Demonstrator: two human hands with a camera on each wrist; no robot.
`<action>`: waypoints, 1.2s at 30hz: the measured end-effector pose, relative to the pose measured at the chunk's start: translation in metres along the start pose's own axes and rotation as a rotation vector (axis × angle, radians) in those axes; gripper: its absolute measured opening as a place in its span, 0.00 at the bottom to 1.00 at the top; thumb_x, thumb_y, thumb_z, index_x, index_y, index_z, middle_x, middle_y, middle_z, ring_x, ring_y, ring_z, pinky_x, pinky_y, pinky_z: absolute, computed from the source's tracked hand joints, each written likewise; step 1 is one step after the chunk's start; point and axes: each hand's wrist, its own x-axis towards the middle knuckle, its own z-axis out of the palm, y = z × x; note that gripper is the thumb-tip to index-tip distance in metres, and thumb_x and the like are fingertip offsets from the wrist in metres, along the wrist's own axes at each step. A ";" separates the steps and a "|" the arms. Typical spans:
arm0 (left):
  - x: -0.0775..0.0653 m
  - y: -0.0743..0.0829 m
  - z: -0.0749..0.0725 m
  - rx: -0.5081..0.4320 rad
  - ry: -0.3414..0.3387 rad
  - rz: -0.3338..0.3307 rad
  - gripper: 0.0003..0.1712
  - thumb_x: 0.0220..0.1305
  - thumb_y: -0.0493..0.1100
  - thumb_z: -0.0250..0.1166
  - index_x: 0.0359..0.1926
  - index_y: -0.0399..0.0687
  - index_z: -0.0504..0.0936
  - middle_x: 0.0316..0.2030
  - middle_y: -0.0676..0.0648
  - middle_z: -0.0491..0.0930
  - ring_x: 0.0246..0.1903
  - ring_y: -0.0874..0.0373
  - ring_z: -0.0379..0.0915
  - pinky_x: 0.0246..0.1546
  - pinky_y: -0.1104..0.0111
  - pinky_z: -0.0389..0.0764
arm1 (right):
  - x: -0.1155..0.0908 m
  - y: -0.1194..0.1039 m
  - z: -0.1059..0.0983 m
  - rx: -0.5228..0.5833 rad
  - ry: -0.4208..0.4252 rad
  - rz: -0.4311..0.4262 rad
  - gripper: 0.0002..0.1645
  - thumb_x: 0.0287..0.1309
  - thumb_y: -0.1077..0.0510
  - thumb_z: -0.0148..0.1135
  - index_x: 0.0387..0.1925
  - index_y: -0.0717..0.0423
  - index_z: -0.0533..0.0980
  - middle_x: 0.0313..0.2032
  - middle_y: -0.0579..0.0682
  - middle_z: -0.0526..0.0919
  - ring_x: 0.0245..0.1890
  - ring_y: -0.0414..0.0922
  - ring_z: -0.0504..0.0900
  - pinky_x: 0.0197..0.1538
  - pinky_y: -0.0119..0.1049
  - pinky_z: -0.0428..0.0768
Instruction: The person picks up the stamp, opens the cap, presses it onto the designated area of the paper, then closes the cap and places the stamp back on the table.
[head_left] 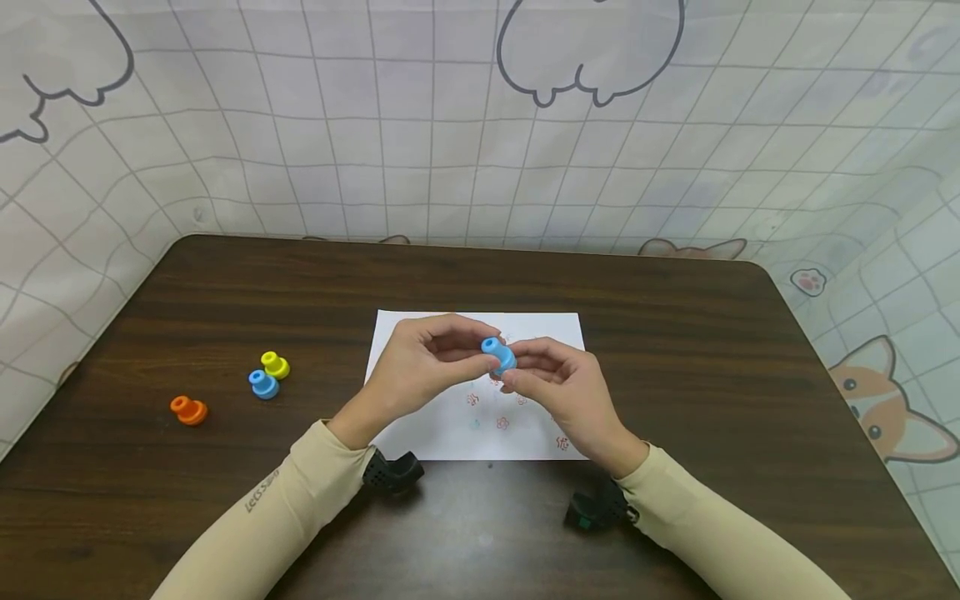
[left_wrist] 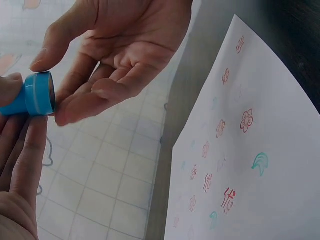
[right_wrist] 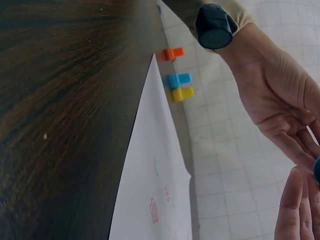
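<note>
A small blue toy stamp (head_left: 500, 355) is held above the sheet of paper (head_left: 420, 433), between both hands. My left hand (head_left: 423, 367) grips its knob side with thumb and fingers. From the other side, my right hand (head_left: 570, 383) pinches the wide base with thumb and fingertips. In the left wrist view the blue stamp (left_wrist: 37, 95) shows its ringed base and a dark end face turned towards the paper side. Only a sliver of the stamp (right_wrist: 317, 170) enters the right wrist view. Red flower prints (left_wrist: 247, 120), green prints (left_wrist: 260, 164) and red lettering prints mark the paper.
On the left of the dark wooden table (head_left: 675, 333) stand an orange stamp (head_left: 189, 410), another blue stamp (head_left: 263, 384) and a yellow stamp (head_left: 275, 365). Black wrist cameras (head_left: 393, 473) hang under both forearms. Behind the table hangs a white gridded cloth (head_left: 465, 142).
</note>
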 end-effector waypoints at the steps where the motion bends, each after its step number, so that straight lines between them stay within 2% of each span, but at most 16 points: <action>1: 0.000 0.000 0.000 -0.009 0.000 0.000 0.15 0.61 0.38 0.75 0.49 0.47 0.89 0.44 0.46 0.90 0.43 0.56 0.90 0.51 0.62 0.90 | 0.000 0.000 0.000 0.010 0.002 0.002 0.21 0.65 0.62 0.69 0.57 0.66 0.78 0.43 0.42 0.91 0.41 0.42 0.92 0.51 0.36 0.90; 15: 0.000 0.001 0.004 -0.048 0.015 -0.004 0.15 0.60 0.36 0.75 0.49 0.44 0.88 0.43 0.47 0.89 0.41 0.56 0.90 0.50 0.62 0.90 | 0.000 0.002 0.004 0.233 -0.012 0.003 0.15 0.65 0.65 0.67 0.53 0.59 0.80 0.42 0.45 0.91 0.43 0.40 0.91 0.50 0.32 0.89; 21: -0.001 0.000 0.006 -0.059 0.021 -0.006 0.15 0.60 0.36 0.75 0.49 0.44 0.88 0.44 0.47 0.90 0.41 0.57 0.90 0.51 0.63 0.89 | -0.001 0.004 0.004 0.242 -0.010 0.001 0.14 0.65 0.66 0.67 0.52 0.56 0.80 0.41 0.44 0.90 0.40 0.39 0.89 0.50 0.31 0.88; 30: 0.000 -0.001 0.008 -0.054 0.028 0.027 0.15 0.60 0.35 0.76 0.49 0.42 0.88 0.44 0.49 0.90 0.41 0.57 0.90 0.52 0.64 0.89 | -0.001 0.003 0.003 0.216 0.012 -0.005 0.16 0.63 0.66 0.70 0.51 0.56 0.80 0.43 0.44 0.90 0.44 0.39 0.90 0.50 0.30 0.88; 36: 0.000 -0.002 0.009 -0.033 0.040 0.059 0.16 0.59 0.34 0.76 0.49 0.40 0.88 0.47 0.43 0.89 0.42 0.59 0.89 0.52 0.64 0.89 | -0.002 0.003 0.002 0.206 0.024 -0.004 0.17 0.62 0.66 0.71 0.52 0.56 0.80 0.43 0.44 0.90 0.44 0.39 0.89 0.51 0.30 0.88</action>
